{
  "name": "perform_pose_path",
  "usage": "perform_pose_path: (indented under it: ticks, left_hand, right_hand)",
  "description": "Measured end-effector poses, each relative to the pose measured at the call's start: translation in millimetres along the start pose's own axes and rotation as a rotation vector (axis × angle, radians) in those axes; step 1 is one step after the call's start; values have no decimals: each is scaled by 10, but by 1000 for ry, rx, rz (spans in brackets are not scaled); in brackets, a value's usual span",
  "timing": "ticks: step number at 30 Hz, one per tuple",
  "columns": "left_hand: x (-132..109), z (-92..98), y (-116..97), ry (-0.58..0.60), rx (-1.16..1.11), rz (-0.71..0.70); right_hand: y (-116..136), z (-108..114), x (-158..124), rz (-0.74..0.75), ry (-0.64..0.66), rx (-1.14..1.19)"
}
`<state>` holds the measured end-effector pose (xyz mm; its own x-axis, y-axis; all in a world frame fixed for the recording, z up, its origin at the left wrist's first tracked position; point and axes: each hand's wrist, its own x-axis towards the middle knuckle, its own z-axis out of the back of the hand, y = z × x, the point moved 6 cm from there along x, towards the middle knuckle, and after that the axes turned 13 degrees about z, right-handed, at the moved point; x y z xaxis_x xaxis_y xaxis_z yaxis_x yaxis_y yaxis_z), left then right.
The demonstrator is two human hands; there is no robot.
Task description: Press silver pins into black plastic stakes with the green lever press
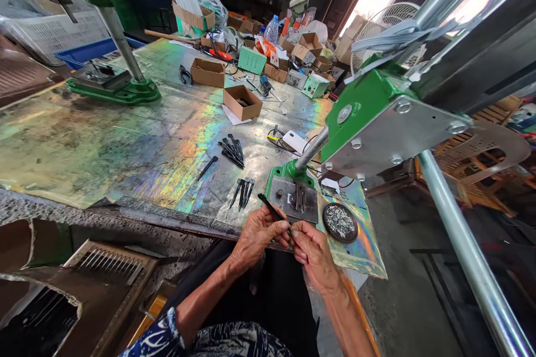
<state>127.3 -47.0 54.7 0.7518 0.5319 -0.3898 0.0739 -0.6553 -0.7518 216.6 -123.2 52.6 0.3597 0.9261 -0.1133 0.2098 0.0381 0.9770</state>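
My left hand (262, 231) is closed around a slim black tapered piece (270, 206), its rounded end pointing up and left. Fingertips of my right hand (312, 245) are pinched at the lower end of the same piece; whether they also hold something small is hidden. Just beyond my hands stands the green press base (288, 170) with a metal plate (307, 209) and a small fixture on it. To the right is a round brown dish (341, 223) full of small silvery metal pieces. Similar black pieces lie in a small group (243, 192) and a larger pile (232, 150).
The green press head (368, 117) and its steel column rise close on the right. Another green press (113, 89) stands at the far left. Open cardboard boxes (242, 103), tools and clutter crowd the table's back. Below left, a carton (37, 318) holds many black pieces.
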Motion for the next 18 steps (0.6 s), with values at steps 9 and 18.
perform_pose_path:
  ticks: [9, 18]
  left_hand:
    - [161, -55, -95, 25, 52, 16]
    - [576, -53, -82, -83, 193, -119]
  right_hand:
    - [23, 96, 140, -27, -116, 67]
    - [-29, 219, 372, 35, -280, 125]
